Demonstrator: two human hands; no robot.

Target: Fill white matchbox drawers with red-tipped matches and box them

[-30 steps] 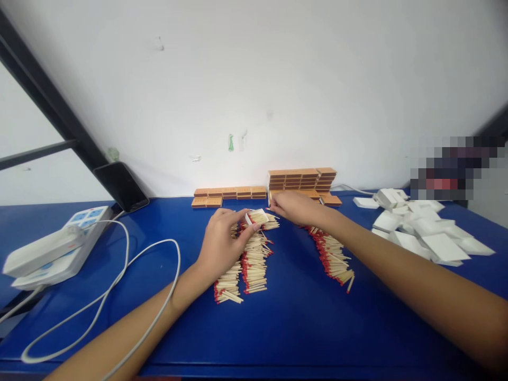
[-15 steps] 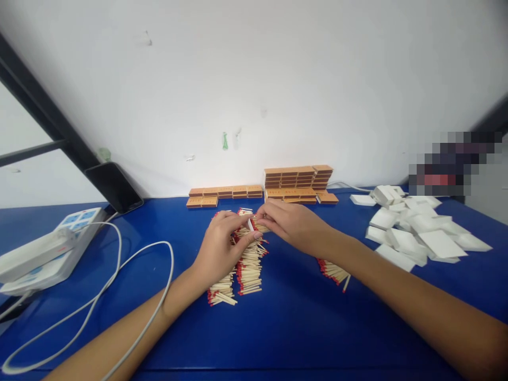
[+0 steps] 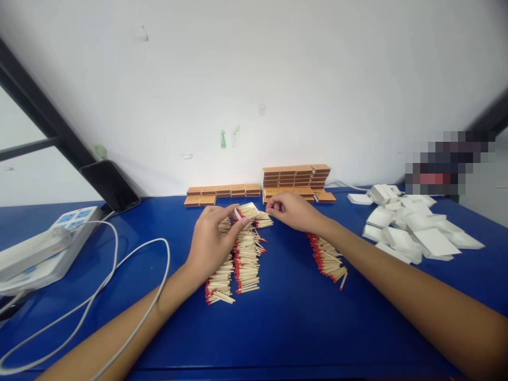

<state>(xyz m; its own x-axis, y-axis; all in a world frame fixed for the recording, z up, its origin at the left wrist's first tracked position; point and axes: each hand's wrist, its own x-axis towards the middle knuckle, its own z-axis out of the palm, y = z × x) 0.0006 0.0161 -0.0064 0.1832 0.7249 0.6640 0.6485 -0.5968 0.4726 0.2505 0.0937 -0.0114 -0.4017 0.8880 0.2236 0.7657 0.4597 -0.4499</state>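
- My left hand (image 3: 210, 241) has its fingers curled round a small white matchbox tray (image 3: 245, 210), thumb on one side and fingertips on the other. The tray is lifted just above the far end of the match rows, about the middle of the worktop (image 3: 278, 328), and red-tipped sticks show inside it.
- My right hand (image 3: 293, 211) is just beside the tray's right end with its fingertips drawn together. A small loose bunch of matches (image 3: 263, 219) lies right under them. I cannot tell whether any stick is actually pinched.
- Two rows of matches (image 3: 246, 259) run toward the near edge below my left hand, and a third row (image 3: 327, 256) lies under my right forearm.
- By my reading, the tray is being loaded. A further pinch of sticks would need to go in parallel, heads one way, with the tray held level.
- Brown matchbox sleeves (image 3: 296, 177) are stacked along the far edge, and empty white trays (image 3: 413, 227) are heaped toward the right edge.
- A power strip (image 3: 39, 254) and a phone (image 3: 111, 185) sit at the left.
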